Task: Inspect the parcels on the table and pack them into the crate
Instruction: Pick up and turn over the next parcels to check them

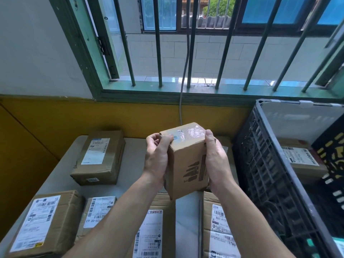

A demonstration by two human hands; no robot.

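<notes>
A small brown cardboard parcel (186, 161) is held up above the table, tilted, with a torn-off label patch on its top face and dark printed marks on its side. My left hand (157, 159) grips its left side with fingers curled over the top edge. My right hand (216, 161) grips its right side, thumb on the top edge. Several other labelled cardboard parcels lie on the grey table (61, 175), among them one at the back left (99, 157) and one at the front left (44, 222). The black plastic crate (268, 164) stands at the right.
Inside the crate lie a labelled brown box (299, 159), a white parcel (301, 120) and a black parcel with yellow print (333, 161). A yellow wall and a barred green window stand right behind the table. A grey cable (181, 105) hangs down from the sill.
</notes>
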